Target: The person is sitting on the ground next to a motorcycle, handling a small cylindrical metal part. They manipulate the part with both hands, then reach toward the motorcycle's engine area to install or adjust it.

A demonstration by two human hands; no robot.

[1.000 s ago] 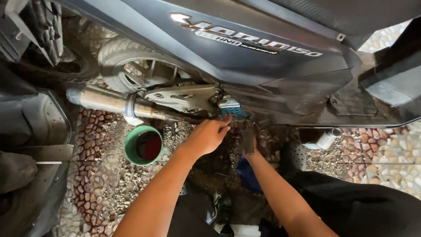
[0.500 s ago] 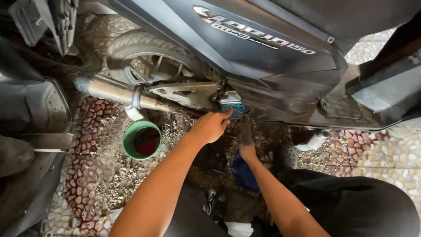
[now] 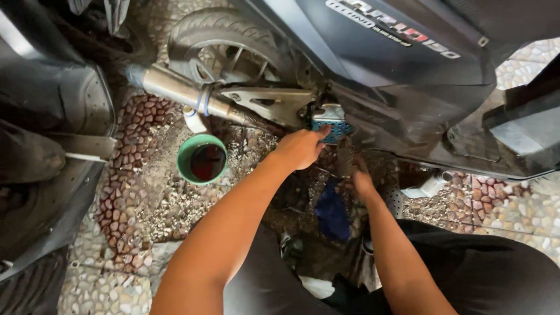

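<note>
A dark scooter (image 3: 402, 76) stands over me on pebbled ground. My left hand (image 3: 300, 149) reaches under its side panel, fingertips against a blue ribbed footrest (image 3: 330, 129); the fingers are curled and partly hidden. My right hand (image 3: 361, 179) is lower and to the right, wrapped around a dark upright piece (image 3: 344, 160) below the bodywork. Left of the footrest, a silver bracket (image 3: 268, 105) joins the exhaust pipe (image 3: 175, 90) in front of the rear tyre (image 3: 227, 35).
A green round pot (image 3: 202, 159) holding dark liquid sits below the exhaust. A blue rag (image 3: 331, 213) lies between my arms. A small white part (image 3: 429, 185) rests right of my right hand. Another scooter's dark panels (image 3: 52, 134) crowd the left side.
Both hands stay at the same spots under the scooter. Only my head has shifted, sliding the view slightly right and closer.
</note>
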